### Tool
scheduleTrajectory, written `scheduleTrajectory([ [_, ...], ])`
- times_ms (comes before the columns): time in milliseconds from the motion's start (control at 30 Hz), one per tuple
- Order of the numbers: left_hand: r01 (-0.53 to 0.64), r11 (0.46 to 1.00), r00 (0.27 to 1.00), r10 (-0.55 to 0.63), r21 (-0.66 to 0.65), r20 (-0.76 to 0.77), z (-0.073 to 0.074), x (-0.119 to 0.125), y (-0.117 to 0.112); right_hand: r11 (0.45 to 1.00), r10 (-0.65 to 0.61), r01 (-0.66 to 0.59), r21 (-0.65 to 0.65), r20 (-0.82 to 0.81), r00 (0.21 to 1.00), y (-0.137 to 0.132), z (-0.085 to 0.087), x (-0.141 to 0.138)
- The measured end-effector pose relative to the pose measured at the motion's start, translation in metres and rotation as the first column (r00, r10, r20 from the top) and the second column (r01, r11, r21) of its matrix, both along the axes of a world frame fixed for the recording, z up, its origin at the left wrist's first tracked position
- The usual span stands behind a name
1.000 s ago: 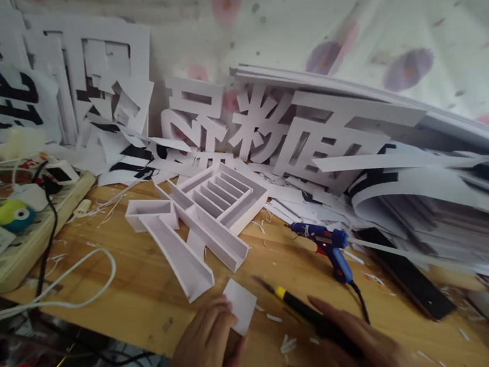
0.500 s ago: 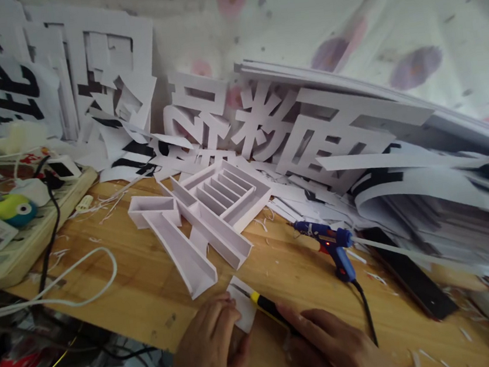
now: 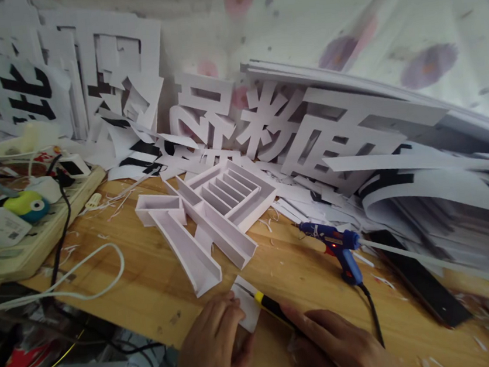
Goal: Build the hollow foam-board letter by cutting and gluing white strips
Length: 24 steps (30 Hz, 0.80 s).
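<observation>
My left hand (image 3: 213, 352) lies at the bottom centre, fingers pressing down on a small white foam-board piece (image 3: 248, 308) on the wooden table (image 3: 150, 288). My right hand (image 3: 338, 346) is closed round a yellow-and-black craft knife (image 3: 271, 306), whose blade rests across the white piece. Just beyond stands a white three-dimensional foam-board character (image 3: 207, 220) with raised walls.
A blue hot-glue gun (image 3: 337, 246) with a black cord lies right of centre. Beside it is a black strip (image 3: 423, 278). Cut-out white characters and sheets (image 3: 309, 135) pile up at the back and right. A power strip (image 3: 29, 231) with plugs and cables sits at the left.
My right hand has brought the knife leftward from the bare table onto the white piece. My left hand has stayed pressed on the piece. The view has shifted slightly.
</observation>
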<state>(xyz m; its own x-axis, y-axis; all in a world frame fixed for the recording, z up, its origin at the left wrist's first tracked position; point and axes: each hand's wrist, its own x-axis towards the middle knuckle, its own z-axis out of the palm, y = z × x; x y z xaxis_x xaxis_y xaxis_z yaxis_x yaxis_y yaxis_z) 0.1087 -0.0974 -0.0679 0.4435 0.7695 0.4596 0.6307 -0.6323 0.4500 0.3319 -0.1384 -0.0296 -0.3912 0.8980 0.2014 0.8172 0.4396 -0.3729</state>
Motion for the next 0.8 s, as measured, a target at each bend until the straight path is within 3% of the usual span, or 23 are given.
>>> scheduleTrajectory([
  [200, 0.008, 1.000, 1.000, -0.008, -0.017, 0.005, 0.001, 0.001, 0.001, 1.000, 0.012, -0.010, -0.029, 0.053, 0.999, 0.003, 0.002, -0.001],
  [500, 0.016, 0.998, 1.000, -0.017, -0.056, -0.008, -0.005, 0.000, 0.000, 0.983, 0.114, -0.082, -0.163, 0.202, 0.973, 0.018, 0.029, -0.002],
  [800, -0.045, 0.998, 0.999, 0.045, -0.039, 0.001, -0.005, 0.003, 0.002, 0.972, 0.169, -0.119, -0.202, 0.250, 0.953, 0.020, 0.030, -0.002],
])
